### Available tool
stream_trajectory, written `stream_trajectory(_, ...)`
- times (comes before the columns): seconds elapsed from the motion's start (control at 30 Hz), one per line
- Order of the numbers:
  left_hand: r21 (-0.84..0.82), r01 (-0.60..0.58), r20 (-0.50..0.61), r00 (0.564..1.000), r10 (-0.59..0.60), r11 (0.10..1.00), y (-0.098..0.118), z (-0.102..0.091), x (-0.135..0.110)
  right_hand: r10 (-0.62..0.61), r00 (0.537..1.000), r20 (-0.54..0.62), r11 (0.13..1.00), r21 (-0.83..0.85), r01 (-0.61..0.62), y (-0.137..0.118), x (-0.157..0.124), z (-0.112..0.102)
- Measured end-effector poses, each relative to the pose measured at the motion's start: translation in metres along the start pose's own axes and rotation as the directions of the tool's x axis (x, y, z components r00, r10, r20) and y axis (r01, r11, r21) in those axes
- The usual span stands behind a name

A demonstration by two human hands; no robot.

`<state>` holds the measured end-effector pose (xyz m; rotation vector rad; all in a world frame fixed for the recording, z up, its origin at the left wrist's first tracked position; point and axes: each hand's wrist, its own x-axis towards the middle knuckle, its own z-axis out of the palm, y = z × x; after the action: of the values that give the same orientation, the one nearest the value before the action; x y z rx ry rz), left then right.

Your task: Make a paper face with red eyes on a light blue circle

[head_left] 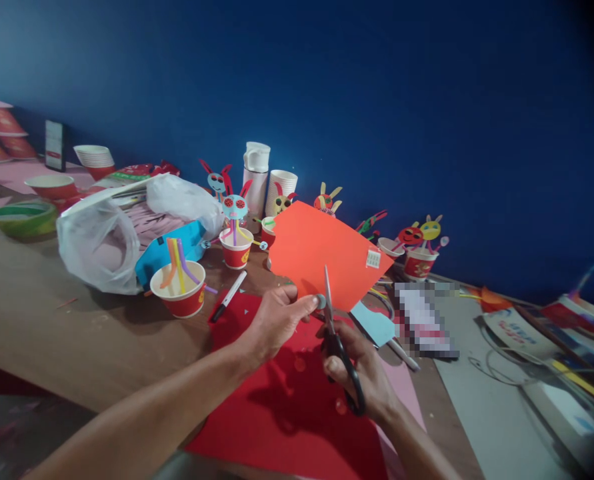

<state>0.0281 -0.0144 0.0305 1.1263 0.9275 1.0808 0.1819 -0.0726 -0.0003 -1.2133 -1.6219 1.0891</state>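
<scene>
Disc [321,301] pinched in your left grip [269,320], scissors [339,347] in your right grip [363,363].
You have the disc between thumb and fingers, above the red sheet [261,413] near the surface's [97,347] front edge; your right fingers are closed around the scissors' handles, blades just beside the disc. Past it is the orange sheet [327,250], with a blue scrap [374,325] to the right. Leftward come the marker [229,295], the straw cup [184,305] and the bag [97,240]; figures in cups stand toward the back edge, including a yellow one [431,228].
</scene>
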Motion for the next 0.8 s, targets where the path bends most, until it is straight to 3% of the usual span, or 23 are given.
stream_trajectory(0.8, 0.024, -0.006, 0.108, 0.994, 0.003, 1.0, 0.012, -0.009, 0.003, 0.021, 0.999, 0.04, 1.0, -0.001, -0.021, -0.002, -0.001, -0.006)
